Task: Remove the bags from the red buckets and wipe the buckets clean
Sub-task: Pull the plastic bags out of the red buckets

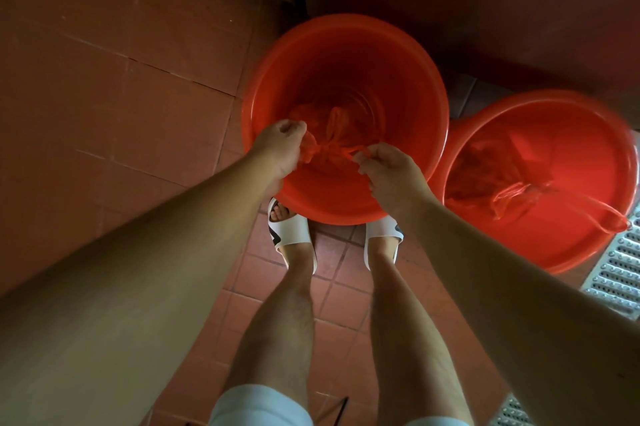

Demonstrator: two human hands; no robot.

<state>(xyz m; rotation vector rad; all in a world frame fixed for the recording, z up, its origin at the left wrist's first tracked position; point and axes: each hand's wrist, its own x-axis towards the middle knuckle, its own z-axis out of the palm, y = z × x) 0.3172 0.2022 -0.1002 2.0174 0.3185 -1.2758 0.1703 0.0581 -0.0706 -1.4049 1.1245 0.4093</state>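
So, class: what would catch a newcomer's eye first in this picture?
Two red buckets on the tiled floor: one at centre, another to its right. Over the centre one, the left hand and right hand pinch a red bag. A second bag lies in the right bucket.

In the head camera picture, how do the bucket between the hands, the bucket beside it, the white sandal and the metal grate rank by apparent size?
Largest to smallest:
1. Middle bucket and right bucket: look alike, and the right one is cut off, so unranked.
2. Metal grate, partly out of frame.
3. White sandal.
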